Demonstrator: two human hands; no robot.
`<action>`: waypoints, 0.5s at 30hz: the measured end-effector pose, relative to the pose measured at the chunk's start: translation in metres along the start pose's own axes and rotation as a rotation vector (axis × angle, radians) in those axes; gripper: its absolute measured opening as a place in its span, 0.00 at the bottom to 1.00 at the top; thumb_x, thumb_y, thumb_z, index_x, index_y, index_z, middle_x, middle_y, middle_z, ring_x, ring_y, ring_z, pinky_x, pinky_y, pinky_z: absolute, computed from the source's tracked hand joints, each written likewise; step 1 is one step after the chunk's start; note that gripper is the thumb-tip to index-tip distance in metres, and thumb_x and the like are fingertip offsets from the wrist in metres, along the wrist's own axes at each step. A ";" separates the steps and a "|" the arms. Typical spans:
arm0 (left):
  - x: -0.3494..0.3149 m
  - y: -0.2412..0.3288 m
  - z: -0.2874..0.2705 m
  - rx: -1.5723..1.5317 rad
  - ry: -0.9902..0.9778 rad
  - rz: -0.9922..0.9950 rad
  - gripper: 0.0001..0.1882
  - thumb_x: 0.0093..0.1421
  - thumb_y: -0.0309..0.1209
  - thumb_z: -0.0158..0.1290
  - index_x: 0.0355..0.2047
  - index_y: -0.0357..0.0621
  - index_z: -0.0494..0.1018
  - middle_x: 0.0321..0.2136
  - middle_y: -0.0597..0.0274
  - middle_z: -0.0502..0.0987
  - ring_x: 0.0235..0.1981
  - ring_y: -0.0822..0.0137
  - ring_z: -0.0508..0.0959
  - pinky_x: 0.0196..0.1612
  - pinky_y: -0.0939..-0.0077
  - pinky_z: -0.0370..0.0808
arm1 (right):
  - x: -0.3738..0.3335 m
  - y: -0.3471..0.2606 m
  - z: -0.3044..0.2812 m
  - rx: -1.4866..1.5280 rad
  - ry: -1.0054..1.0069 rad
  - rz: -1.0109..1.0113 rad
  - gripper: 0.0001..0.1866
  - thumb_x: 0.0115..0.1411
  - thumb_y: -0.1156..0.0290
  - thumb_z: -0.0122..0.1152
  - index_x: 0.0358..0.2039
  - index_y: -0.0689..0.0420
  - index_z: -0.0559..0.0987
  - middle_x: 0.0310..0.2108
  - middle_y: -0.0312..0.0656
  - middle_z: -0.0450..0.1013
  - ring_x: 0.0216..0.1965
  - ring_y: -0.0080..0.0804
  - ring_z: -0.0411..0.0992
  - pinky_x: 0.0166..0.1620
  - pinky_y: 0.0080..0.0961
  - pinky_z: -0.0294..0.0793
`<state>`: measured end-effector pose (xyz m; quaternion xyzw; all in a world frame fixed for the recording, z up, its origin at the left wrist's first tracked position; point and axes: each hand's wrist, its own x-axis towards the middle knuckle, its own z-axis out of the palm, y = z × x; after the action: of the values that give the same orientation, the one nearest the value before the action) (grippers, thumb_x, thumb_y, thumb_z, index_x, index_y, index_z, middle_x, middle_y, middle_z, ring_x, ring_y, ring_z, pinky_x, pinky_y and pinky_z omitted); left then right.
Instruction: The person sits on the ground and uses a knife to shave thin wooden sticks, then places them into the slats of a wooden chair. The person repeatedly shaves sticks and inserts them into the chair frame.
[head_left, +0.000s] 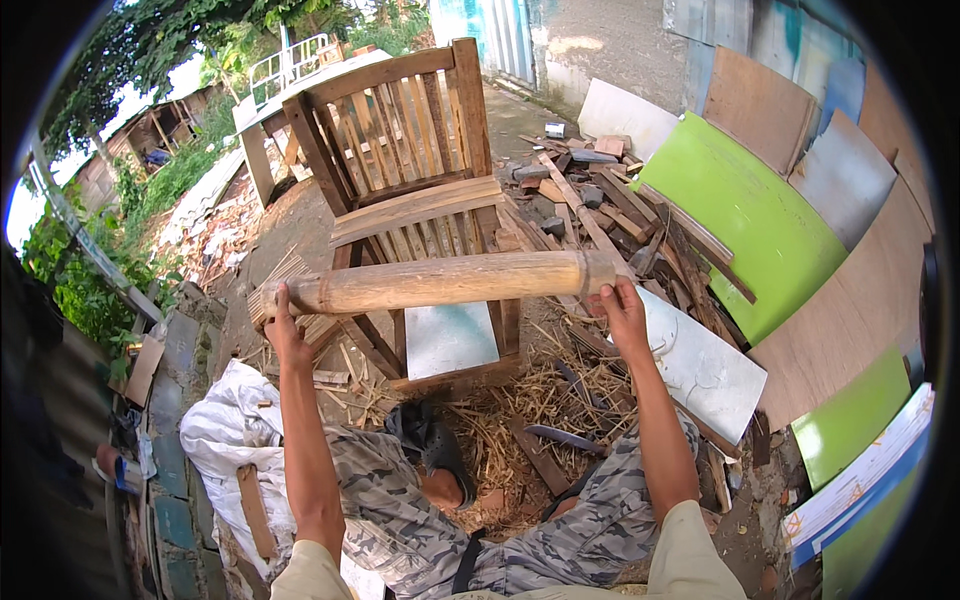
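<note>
A thick, pale length of bamboo point(440, 283) is held level in front of me, with a node ring near each end. My left hand point(288, 322) grips its left end, and my right hand point(622, 312) pinches the right end between thumb and fingers. Just behind the bamboo stands a wooden chair point(468, 110) with a slatted back. Thin split strips point(285, 275) lie beside the chair, near my left hand. On the ground between my legs, a long dark blade point(562, 437) rests among bamboo shavings point(500, 425); its handle cannot be made out.
Scrap wood and rubble point(610, 195) are heaped at the right. Beyond them, green panels point(750, 215) and plywood sheets point(850, 310) lean by the wall. A white sack point(235, 420) lies by my left leg, and a whitish board point(700, 365) lies at my right.
</note>
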<state>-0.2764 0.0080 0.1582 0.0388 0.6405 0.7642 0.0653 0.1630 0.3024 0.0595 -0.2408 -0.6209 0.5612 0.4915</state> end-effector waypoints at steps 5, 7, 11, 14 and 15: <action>0.042 -0.014 -0.023 0.037 0.044 -0.073 0.35 0.50 0.57 0.66 0.51 0.48 0.73 0.44 0.65 0.74 0.43 0.67 0.72 0.43 0.65 0.65 | 0.062 -0.006 0.033 -0.042 -0.047 0.006 0.15 0.69 0.61 0.55 0.47 0.60 0.74 0.39 0.40 0.75 0.37 0.26 0.76 0.35 0.24 0.78; 0.050 -0.017 -0.030 0.094 0.021 -0.107 0.35 0.50 0.53 0.67 0.51 0.43 0.73 0.43 0.60 0.76 0.35 0.64 0.76 0.34 0.67 0.72 | 0.087 -0.005 0.042 -0.063 -0.049 0.047 0.16 0.69 0.61 0.55 0.47 0.60 0.74 0.39 0.40 0.75 0.36 0.26 0.76 0.34 0.24 0.78; 0.057 -0.023 -0.035 0.195 -0.136 -0.103 0.36 0.55 0.50 0.64 0.55 0.36 0.69 0.45 0.54 0.76 0.39 0.58 0.81 0.42 0.59 0.80 | 0.123 0.007 0.046 -0.192 -0.039 0.124 0.19 0.68 0.59 0.55 0.49 0.62 0.73 0.39 0.41 0.75 0.34 0.26 0.77 0.31 0.24 0.78; 0.065 -0.026 -0.036 0.476 0.048 0.091 0.40 0.58 0.50 0.60 0.60 0.31 0.64 0.55 0.41 0.70 0.57 0.47 0.70 0.59 0.52 0.67 | 0.128 0.018 0.058 -0.237 -0.064 0.177 0.21 0.68 0.58 0.55 0.51 0.62 0.72 0.38 0.42 0.75 0.33 0.26 0.77 0.29 0.24 0.77; 0.060 -0.033 -0.035 0.703 0.208 0.351 0.40 0.59 0.51 0.59 0.60 0.30 0.63 0.59 0.38 0.67 0.62 0.45 0.64 0.63 0.51 0.60 | 0.126 0.020 0.062 -0.198 -0.062 0.186 0.21 0.68 0.58 0.55 0.51 0.62 0.72 0.38 0.42 0.75 0.33 0.25 0.76 0.29 0.24 0.77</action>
<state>-0.3392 -0.0114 0.1182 0.0901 0.8497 0.4980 -0.1483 0.0525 0.3864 0.0906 -0.3274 -0.6633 0.5474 0.3915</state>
